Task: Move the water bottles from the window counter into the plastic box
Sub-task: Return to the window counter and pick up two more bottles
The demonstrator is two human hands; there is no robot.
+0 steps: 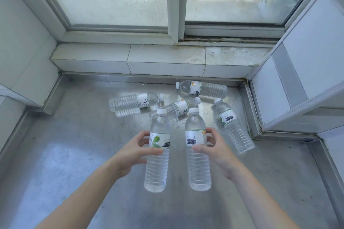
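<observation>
We cannot read the small label print on the far bottle point(202, 89); perhaps blurred by distance.

Both bare forearms reach forward from the bottom edge and converge toward the middle. The left hand point(130, 151) has its thumb across the front of a bottle point(157, 152) and fingers curled behind its label. The right hand point(216, 149) grips a second bottle point(197, 154) the same way, thumb forward, fingers wrapped round the far side
</observation>
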